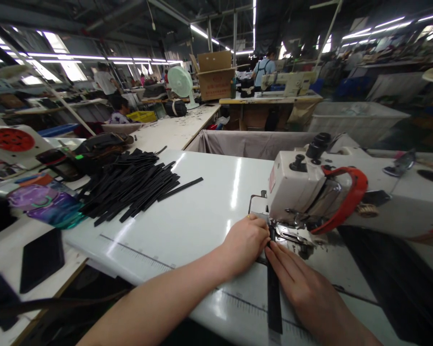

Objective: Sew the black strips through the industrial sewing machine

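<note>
A narrow black strap (274, 298) lies on the white sewing table (202, 211), running from the table's near edge up under the presser foot of the white sewing machine (310, 192). My left hand (247, 242) is curled with its fingertips pinched on the strap's far end just in front of the needle. My right hand (296, 278) lies flat along the strap's right side, fingers stretched together and pressing it to the table.
A big heap of black straps (130, 185) lies on the table's left part. Bags and coloured plastic (46, 204) sit at the far left. A grey fabric bin (245, 142) stands behind the table. Other people, a fan (180, 84) and cardboard boxes (214, 74) are further back.
</note>
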A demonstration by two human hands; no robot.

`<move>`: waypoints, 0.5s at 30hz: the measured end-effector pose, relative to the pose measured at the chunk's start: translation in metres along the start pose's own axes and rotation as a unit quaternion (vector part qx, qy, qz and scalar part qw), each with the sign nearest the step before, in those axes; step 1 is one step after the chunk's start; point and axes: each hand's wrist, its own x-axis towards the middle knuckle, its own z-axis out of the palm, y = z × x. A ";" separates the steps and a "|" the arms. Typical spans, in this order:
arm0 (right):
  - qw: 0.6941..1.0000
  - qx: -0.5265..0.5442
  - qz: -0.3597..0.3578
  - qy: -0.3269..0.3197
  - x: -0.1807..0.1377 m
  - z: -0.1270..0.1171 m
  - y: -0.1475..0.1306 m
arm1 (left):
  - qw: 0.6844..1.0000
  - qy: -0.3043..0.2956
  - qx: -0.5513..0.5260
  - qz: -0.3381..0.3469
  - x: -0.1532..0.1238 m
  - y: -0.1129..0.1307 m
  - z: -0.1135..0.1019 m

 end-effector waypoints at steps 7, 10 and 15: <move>1.000 0.005 0.006 0.010 0.002 -0.001 0.000 | 1.000 -0.011 0.006 -0.001 0.001 0.001 -0.003; 1.000 0.007 0.008 0.007 0.002 0.000 0.000 | 1.000 -0.023 0.019 0.005 0.002 0.002 -0.004; 1.000 0.010 0.010 0.001 0.000 0.001 0.000 | 0.998 -0.042 0.048 0.020 0.004 0.002 -0.001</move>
